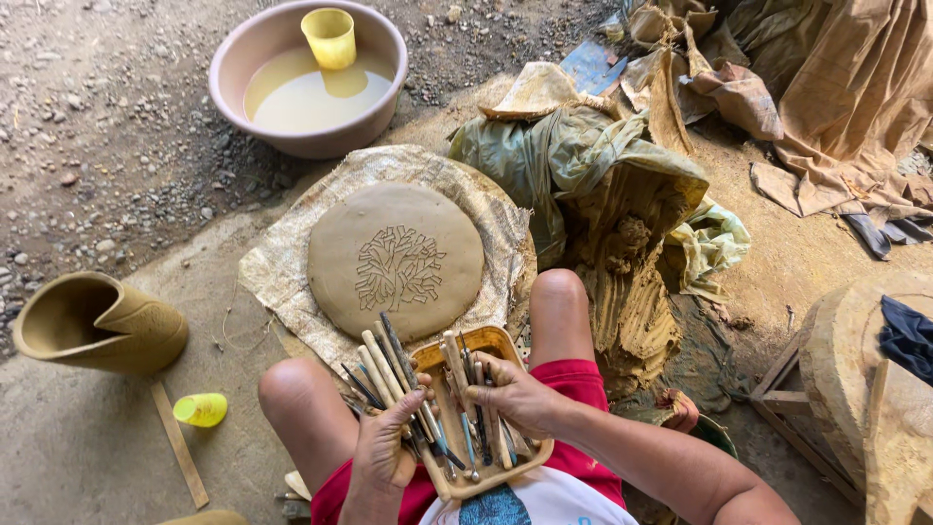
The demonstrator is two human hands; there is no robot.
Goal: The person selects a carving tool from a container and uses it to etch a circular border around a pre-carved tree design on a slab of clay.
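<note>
Head view, only one I've got. I see the left hand (384, 449) clenched round a fistful of long sculpting tools (389, 365), handles fanning up and away from the lap. Right hand (515, 394) sits in the wooden tray (505, 340) on the lap, fingers closed over more tools (473, 408) lying in it; can't tell whether it grips one or just sorts thru them.

Clay slab (396, 259), round and flat, lies just beyond the knees on a piece of burlap sacking (277, 272) over a low stand. Tree-like motif (398, 267) is already cut into the centre; rest of the surface is plain, rim w/o decoration. So my read: outline carving begun, maybe done, with finer work and the surround left. Neither hand touches the slab rn, so I'd judge it's a tool-picking pause.

Far side: pink basin (308, 78) of cloudy water w/ a yellow cup (329, 37) standing in it. Left: unfired clay jug (92, 321) on its side, small yellow cup (200, 409) near it on the floor. Right: lump of wet clay (627, 282) under plastic sheeting (564, 146), just beside the right knee.
</note>
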